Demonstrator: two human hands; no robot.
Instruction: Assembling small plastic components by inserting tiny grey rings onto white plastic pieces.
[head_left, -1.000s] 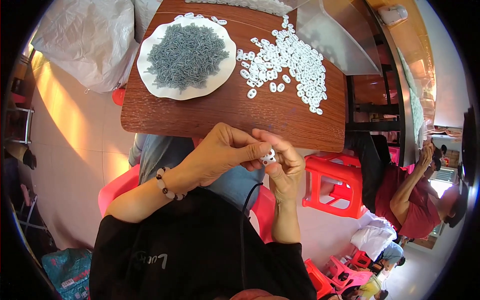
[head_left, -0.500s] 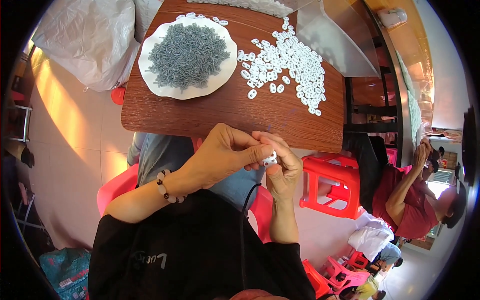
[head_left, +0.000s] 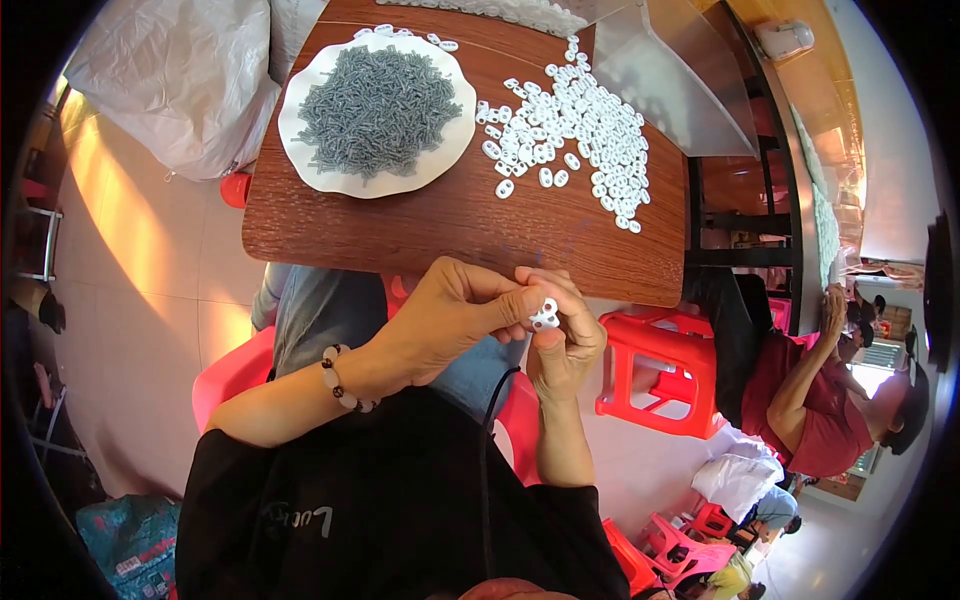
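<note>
White plastic, small and with dark-looking holes: the held piece [head_left: 545, 314] is seen in the head view between both hands, above the lap and just off the near edge of the brown wood-grain table [head_left: 345, 228]; whether one piece or several are held cannot be told. The left hand [head_left: 425, 318] is bent in from the left, its thumb and forefinger pinched at the upper left side of the piece; its other fingers are curled and partly hidden. By the right hand [head_left: 566, 345] the piece is gripped from the right, the thumb set below it and the fingers bent round behind. A beaded bracelet [head_left: 331, 377] is worn on the left wrist. On the table, a white wavy-rimmed plate [head_left: 463, 130] is placed at left, heaped with short grey tubes [head_left: 378, 112]. White oval two-hole pieces [head_left: 612, 140] are spread at right, and a few are set apart toward the near edge. A black T-shirt [head_left: 400, 490] and blue jeans [head_left: 310, 335] are worn; a red plastic stool [head_left: 655, 335] is placed right of the hands. At far right a co-worker in a dark red shirt [head_left: 825, 425] is seen seated.
</note>
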